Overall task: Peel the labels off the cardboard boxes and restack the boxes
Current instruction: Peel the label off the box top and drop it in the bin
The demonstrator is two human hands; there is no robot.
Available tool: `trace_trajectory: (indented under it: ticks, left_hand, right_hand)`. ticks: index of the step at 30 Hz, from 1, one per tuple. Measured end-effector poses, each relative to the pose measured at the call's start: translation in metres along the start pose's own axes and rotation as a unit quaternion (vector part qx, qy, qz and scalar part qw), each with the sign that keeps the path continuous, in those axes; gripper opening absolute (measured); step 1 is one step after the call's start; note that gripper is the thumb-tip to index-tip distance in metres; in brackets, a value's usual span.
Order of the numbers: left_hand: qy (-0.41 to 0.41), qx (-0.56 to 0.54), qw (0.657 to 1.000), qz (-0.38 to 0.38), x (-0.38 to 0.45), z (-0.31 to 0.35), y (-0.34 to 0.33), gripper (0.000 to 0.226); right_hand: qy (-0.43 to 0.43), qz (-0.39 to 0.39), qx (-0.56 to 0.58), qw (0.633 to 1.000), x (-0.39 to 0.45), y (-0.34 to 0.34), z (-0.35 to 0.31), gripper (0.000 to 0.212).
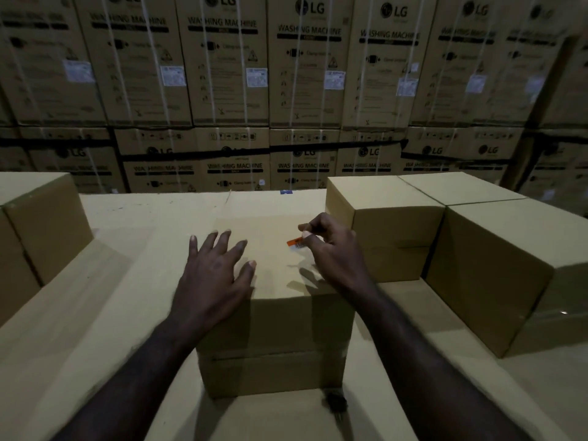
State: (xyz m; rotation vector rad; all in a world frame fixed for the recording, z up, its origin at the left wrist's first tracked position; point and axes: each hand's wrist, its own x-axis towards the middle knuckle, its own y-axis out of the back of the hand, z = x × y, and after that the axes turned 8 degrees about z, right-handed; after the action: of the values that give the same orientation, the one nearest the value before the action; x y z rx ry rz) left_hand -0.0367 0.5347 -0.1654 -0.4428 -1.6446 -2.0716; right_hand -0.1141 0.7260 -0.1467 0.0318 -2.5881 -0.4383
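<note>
A plain cardboard box (273, 332) stands in front of me on a wide cardboard surface (127, 218). My left hand (213, 272) lies flat on the box's top, fingers spread. My right hand (331, 246) pinches a small orange and white label (295, 243) between thumb and fingertips. The label is partly lifted off the top of the box.
Two plain boxes (391, 224) (496, 265) stand side by side to the right, close to the middle box. Another box (44, 224) sits at the left. A wall of strapped washing machine cartons (302, 74) fills the background. A small dark object (335, 401) lies at the box's near corner.
</note>
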Motion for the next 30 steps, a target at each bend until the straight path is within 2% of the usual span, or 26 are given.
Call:
trace_trajectory:
  ticks: [9,22,30]
  left_hand:
    - [-0.112,-0.094,0.988,0.051,-0.020,0.068,0.018,0.070]
    - [-0.221,-0.206,0.953,0.007,-0.069,0.189,-0.005,0.071]
    - [-0.283,-0.247,0.927,-0.015,-0.088,0.300,-0.033,0.072]
  right_hand:
    - [0.006,0.115,-0.089,0.989,-0.063,0.064,-0.020,0.004]
    - [0.002,0.247,-0.234,0.940,-0.145,0.179,-0.009,0.007]
    - [-0.017,0.315,-0.315,0.895,-0.189,0.294,0.027,0.011]
